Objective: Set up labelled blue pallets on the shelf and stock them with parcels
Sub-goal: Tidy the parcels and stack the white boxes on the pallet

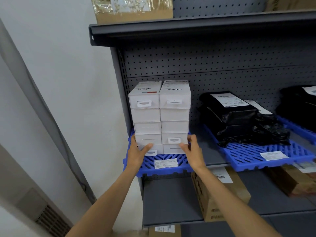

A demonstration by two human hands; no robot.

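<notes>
Two side-by-side stacks of white boxes (160, 117), several high, stand on a blue pallet (148, 164) at the left end of the grey shelf. The pallet carries a white label (165, 163) on its front. My left hand (138, 151) presses the lower left side of the stacks, thumb on the bottom box's front. My right hand (192, 149) grips the lower right side. A second blue pallet (248, 156) to the right holds black bagged parcels (239, 118) and its own label (273, 155).
A third blue pallet (297, 127) with black parcels sits at the far right. Cardboard boxes (220, 197) lie on the lower shelf, another (133, 11) on the top shelf. A white wall (59, 82) bounds the left; a pegboard back panel (222, 69) closes the shelf.
</notes>
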